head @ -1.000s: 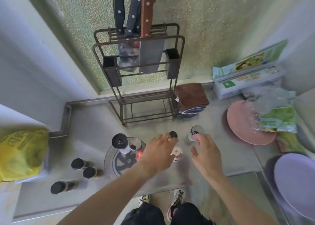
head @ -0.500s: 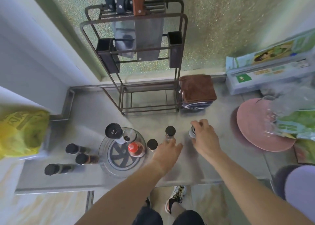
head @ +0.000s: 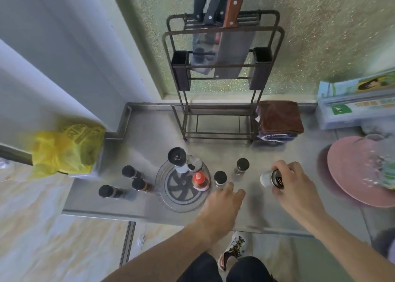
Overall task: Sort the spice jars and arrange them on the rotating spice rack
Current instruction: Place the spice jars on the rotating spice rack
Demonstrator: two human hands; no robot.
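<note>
- Head view, the only view. Right hand (head: pixel 297 187) has its grip wrapped round a pale shaker jar (head: pixel 271 178), tilted so the perforated dark top faces the camera; jar looks lifted clear of the desk (head: pixel 149 132), though contact underneath cannot be confirmed.
- Left hand (head: pixel 224 198) holds nothing: fingers loosely spread, narrow gap, tips just beside a black-capped jar (head: pixel 220 178) that stands upright on the desk next to the rack's right rim. Touching or not: cannot tell.
- Rotating spice rack (head: pixel 171 202): clear round tray with a spoked hub, near the desk's front edge. Already on it: a tall grinder (head: pixel 177 160), a clear-lidded jar (head: pixel 194 164), a red-capped jar (head: pixel 200 181), grouped at the far-right part. Near side bare.
- Still off the rack: a second black-capped jar (head: pixel 242 166) between rack and right hand; three dark-capped jars (head: pixel 128 171) in a cluster left of the rack, on the desk.
- Judged step: pick-up and inspection of the shaker jar, mid-sort. Task roughly a third done; six jars remain outside.
- Next move calls for: carry the shaker leftward over the two standing jars without clipping their caps, right it to upright, set it on the bare part of the tray. Left hand is placed to turn or steady the tray, or to take the nearest jar.
- Knife stand (head: pixel 222 78) at back: clear of the path.
</note>
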